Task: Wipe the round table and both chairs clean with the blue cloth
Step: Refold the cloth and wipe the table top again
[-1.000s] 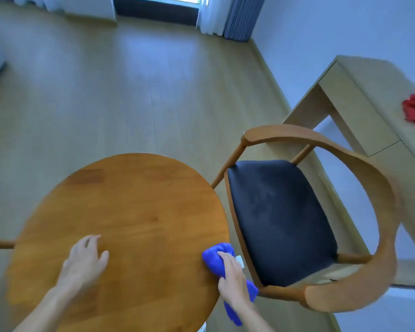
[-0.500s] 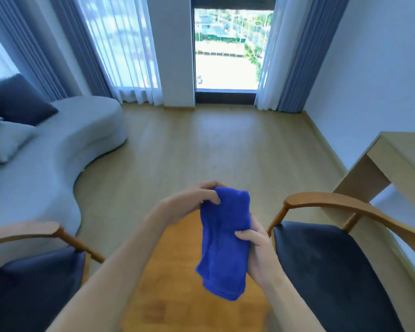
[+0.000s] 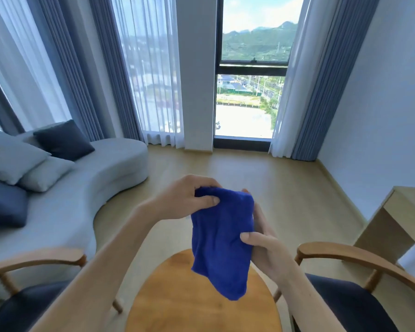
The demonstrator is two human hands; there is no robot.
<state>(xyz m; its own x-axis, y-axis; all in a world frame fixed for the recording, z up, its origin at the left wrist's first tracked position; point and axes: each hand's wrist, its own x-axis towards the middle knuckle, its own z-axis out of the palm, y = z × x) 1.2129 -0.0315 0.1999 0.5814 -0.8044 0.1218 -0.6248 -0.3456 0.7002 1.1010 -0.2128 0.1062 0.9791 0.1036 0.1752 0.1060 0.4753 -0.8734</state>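
Holding the cloth clear of all furniture, both hands work in mid-air. From the left: 1 chair [image 3: 36, 262], then the left hand [image 3: 185, 200] pinching the top edge of the blue cloth [image 3: 222, 238], which hangs above the round table [image 3: 197, 305]. The right hand [image 3: 264, 248] grips its right edge, thumb in front. The other chair [image 3: 359, 262] stands rightmost. Judged step: refolding between surfaces. Next move likely requires lowering the cloth onto 1 chair.

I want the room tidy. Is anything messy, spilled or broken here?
Nothing stands out. Both hands, left hand and right hand, hold the blue cloth up above the round table, which shows no spill. The chairs stand upright at either side.
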